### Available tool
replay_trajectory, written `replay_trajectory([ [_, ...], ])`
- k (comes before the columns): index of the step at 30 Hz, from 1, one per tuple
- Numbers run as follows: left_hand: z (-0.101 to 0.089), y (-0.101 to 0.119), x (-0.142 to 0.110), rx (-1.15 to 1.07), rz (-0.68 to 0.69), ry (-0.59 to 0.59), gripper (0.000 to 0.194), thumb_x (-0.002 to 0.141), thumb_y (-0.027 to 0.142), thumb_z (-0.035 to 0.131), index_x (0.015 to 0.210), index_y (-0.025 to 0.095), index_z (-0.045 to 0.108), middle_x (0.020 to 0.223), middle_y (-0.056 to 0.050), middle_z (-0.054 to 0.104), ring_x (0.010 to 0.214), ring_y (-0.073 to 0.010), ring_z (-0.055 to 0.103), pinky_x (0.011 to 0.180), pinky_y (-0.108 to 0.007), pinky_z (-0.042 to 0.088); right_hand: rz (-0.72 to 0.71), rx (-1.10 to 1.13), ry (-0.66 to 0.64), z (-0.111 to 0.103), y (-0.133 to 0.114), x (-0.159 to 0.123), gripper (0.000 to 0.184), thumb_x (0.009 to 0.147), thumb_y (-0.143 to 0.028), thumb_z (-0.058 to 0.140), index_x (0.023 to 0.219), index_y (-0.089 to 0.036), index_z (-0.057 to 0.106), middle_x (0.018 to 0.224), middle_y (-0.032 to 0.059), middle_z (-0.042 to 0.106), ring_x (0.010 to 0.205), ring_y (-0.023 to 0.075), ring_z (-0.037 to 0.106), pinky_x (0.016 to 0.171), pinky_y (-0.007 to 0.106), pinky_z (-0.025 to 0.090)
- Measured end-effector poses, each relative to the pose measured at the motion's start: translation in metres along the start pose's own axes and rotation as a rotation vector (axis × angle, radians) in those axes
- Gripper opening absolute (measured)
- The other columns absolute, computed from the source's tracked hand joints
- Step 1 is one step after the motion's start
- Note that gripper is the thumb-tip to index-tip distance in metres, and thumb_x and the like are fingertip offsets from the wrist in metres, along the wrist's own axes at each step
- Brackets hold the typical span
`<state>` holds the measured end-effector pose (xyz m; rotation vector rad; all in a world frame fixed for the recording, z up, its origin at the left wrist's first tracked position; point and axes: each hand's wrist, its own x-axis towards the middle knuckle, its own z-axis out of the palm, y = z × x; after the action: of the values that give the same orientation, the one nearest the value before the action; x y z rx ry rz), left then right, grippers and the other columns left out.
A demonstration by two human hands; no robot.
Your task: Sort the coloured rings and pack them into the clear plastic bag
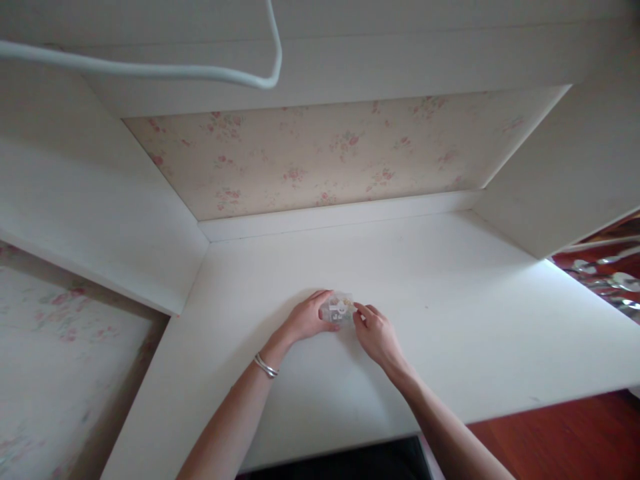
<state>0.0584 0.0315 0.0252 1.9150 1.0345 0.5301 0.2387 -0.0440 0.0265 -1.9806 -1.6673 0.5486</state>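
Observation:
A small clear plastic box point(338, 309) stands on the white desk point(430, 347), with white and yellowish bits showing in it. My left hand point(311, 316) is wrapped round its left side, thumb at the near edge and fingers at the far edge. A silver bangle point(266, 366) circles the left wrist. At the box's right edge, my right hand point(376, 331) is closed, with thumb and index finger pinched together. Whatever lies between those fingertips is too small to make out.
White panels rise on the left point(125, 173) and right point(565, 160) of the desk, with floral wallpaper point(320, 160) behind. A white bent tube point(200, 72) hangs overhead. Shiny objects point(610, 277) lie beyond the right panel. Red-brown floor point(560, 433) shows at lower right.

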Motion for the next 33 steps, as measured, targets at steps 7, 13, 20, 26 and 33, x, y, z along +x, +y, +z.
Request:
replay_trajectory([
  [7, 0.000, -0.002, 0.001, 0.024, 0.015, -0.002, 0.084, 0.054, 0.034, 0.081, 0.131, 0.027, 0.046, 0.136, -0.007, 0.045, 0.098, -0.0222, 0.058, 0.083, -0.033, 0.049, 0.008, 0.026, -0.022, 0.002, 0.004, 0.003, 0.037, 0.088, -0.041, 0.041, 0.113, -0.021, 0.061, 0.104, 0.0047, 0.067, 0.077, 0.0155, 0.063, 0.075, 0.026, 0.045],
  [13, 0.001, -0.004, 0.000, -0.096, 0.056, -0.016, 0.079, 0.056, 0.030, 0.081, 0.128, 0.024, 0.047, 0.131, -0.009, 0.048, 0.084, -0.0161, 0.060, 0.072, -0.029, 0.053, -0.013, 0.034, -0.017, 0.003, 0.004, 0.004, 0.035, 0.088, -0.039, 0.042, 0.113, -0.024, 0.062, 0.105, 0.0034, 0.067, 0.073, 0.0143, 0.063, 0.072, 0.025, 0.045],
  [20, 0.004, -0.006, -0.002, -0.141, 0.048, -0.002, 0.077, 0.059, 0.026, 0.079, 0.129, 0.024, 0.045, 0.134, -0.009, 0.044, 0.085, -0.0151, 0.060, 0.070, -0.027, 0.054, -0.016, 0.024, -0.006, 0.002, 0.005, 0.007, 0.035, 0.088, -0.037, 0.042, 0.112, -0.023, 0.063, 0.099, 0.0027, 0.067, 0.072, 0.0131, 0.063, 0.068, 0.024, 0.044],
  [26, 0.002, -0.003, -0.002, -0.098, 0.048, -0.024, 0.075, 0.061, 0.025, 0.076, 0.129, 0.023, 0.045, 0.130, -0.008, 0.047, 0.086, -0.0147, 0.058, 0.072, -0.027, 0.053, -0.015, 0.041, 0.002, 0.002, 0.006, 0.009, 0.034, 0.089, -0.037, 0.041, 0.111, -0.023, 0.063, 0.100, 0.0032, 0.067, 0.071, 0.0128, 0.063, 0.070, 0.024, 0.045],
  [33, 0.001, -0.003, -0.002, -0.082, 0.063, -0.023, 0.077, 0.061, 0.029, 0.077, 0.130, 0.023, 0.045, 0.128, -0.009, 0.047, 0.087, -0.0158, 0.058, 0.078, -0.032, 0.053, -0.058, 0.018, -0.016, -0.003, 0.001, 0.013, 0.037, 0.090, -0.037, 0.040, 0.121, -0.026, 0.057, 0.118, 0.0041, 0.060, 0.072, 0.0128, 0.063, 0.074, 0.027, 0.049],
])
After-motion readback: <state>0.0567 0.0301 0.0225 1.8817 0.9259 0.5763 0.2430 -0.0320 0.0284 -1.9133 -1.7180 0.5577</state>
